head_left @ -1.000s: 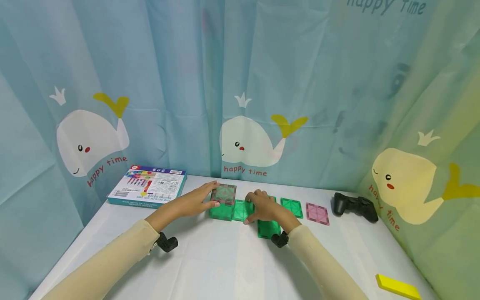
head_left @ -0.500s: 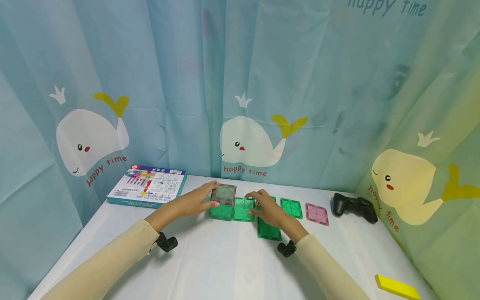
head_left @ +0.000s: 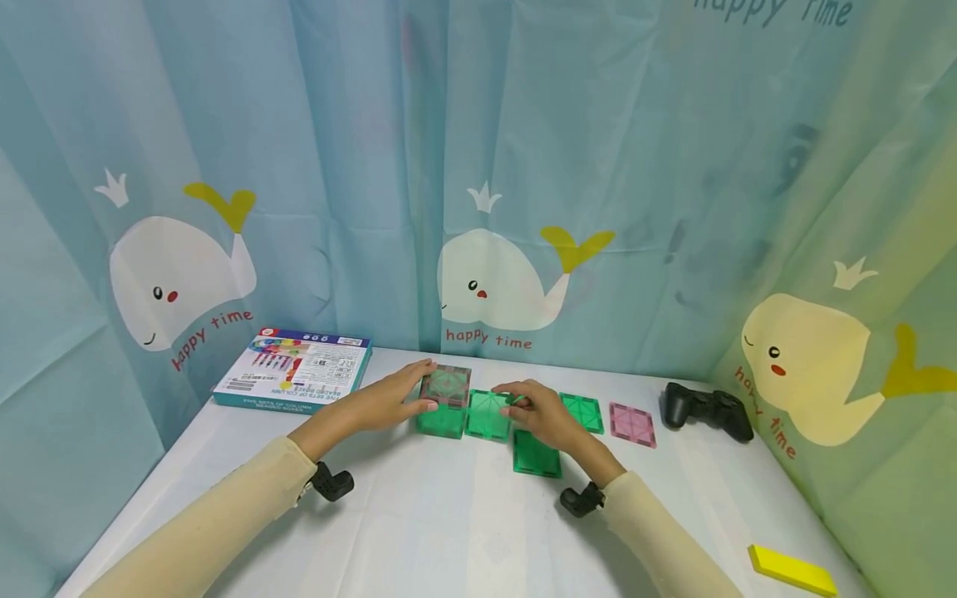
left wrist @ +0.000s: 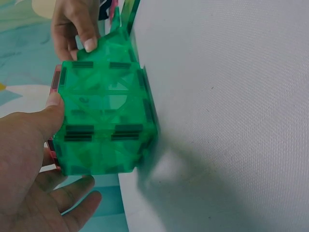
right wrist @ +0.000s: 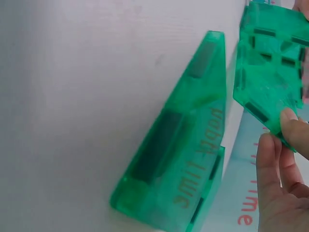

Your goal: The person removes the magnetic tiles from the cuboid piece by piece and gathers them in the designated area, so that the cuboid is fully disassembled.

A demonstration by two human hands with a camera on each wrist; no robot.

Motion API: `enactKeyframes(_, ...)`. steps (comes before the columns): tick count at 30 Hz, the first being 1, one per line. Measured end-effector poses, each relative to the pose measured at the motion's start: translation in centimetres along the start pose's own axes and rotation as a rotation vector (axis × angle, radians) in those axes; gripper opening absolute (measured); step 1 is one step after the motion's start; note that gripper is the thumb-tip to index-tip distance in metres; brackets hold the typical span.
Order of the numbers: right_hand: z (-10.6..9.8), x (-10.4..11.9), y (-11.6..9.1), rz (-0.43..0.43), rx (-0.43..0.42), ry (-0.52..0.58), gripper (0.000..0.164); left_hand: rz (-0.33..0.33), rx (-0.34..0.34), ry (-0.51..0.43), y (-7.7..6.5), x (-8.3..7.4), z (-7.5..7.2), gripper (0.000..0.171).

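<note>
Green see-through magnetic tiles form a cube on the white table, topped by a pink tile. My left hand holds this cube from its left side. In the left wrist view, the thumb presses the pink tile's edge and the other fingers spread beyond it. Between the thumb and fingers of my right hand is the corner of a green square tile. This tile slants up from the cube's right side. Nearer me, another green tile lies below the right hand.
To the right are a green tile, a pink square tile and a black game controller. A flat toy box lies at the back left, a yellow block at the front right. Whale-print curtain encloses the table.
My right hand has shifted rightward, going from over the green square tile to a pinch at its right side, and that side has risen. My left hand and the cube have stayed put.
</note>
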State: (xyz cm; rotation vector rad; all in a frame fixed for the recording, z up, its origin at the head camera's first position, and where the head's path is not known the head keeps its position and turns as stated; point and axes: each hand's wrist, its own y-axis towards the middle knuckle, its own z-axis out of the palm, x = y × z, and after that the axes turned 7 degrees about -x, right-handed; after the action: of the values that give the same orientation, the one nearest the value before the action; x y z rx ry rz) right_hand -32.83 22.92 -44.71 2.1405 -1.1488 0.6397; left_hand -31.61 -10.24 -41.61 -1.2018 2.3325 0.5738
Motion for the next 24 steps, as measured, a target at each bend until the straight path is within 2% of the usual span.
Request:
enactKeyframes(7,-2.4,-0.3,-1.4,-0.004,-0.066,-0.019,0.038,0.006,0.003,0.000,0.3,0.4,0.2,0.078)
enactKeyframes(14,-6.6,-1.4,-5.1,0.035,-0.109,-0.059,0.037,0.001,0.012,-0.006,0.4,0.4,0.1,0.079)
enactKeyframes(24,-10.8,-3.1,-10.2,0.109,-0.049,0.008,0.037,-0.001,0.003,-0.013,0.1,0.6,0.3,0.077)
